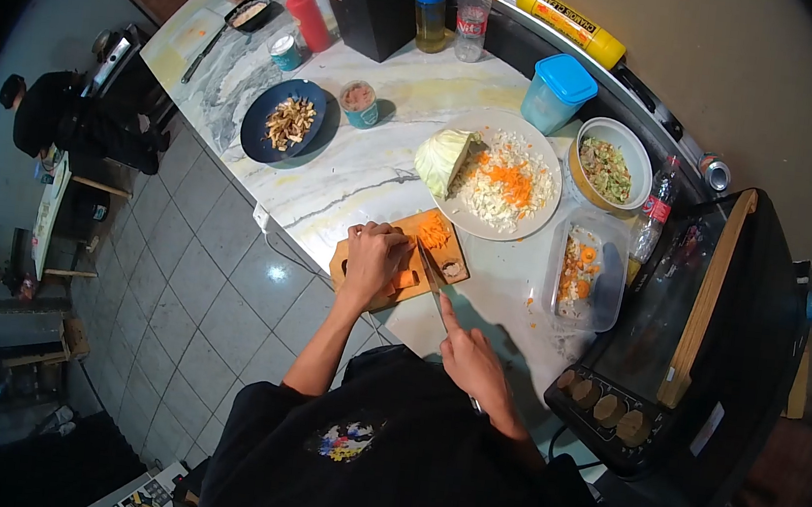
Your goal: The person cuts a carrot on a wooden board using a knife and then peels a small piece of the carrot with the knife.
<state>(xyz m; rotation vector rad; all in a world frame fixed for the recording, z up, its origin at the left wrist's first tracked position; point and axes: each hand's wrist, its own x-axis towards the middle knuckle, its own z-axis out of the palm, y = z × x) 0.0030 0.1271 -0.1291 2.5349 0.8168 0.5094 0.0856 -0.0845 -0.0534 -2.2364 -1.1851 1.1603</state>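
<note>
My right hand [474,360] grips a kitchen knife [431,274], its blade angled over the wooden cutting board [463,260]. On the board's left part my left hand [376,255] is closed, fingers bent down over a piece of carrot that they mostly hide. An orange carrot piece [405,280] shows beside those fingers. Cut carrot strips [434,231] lie at the board's far end, past the blade. Just beyond the board is a large plate [538,223] bearing chopped cabbage, shredded carrot and a cabbage wedge [444,159].
A clear plastic container [608,309] with food scraps stands right of the board, near a black toaster oven [654,339]. Further back are a bowl of chopped vegetables [605,170], a dark bowl of sliced food [289,122], a can [358,105] and bottles. Another person [74,115] stands far left.
</note>
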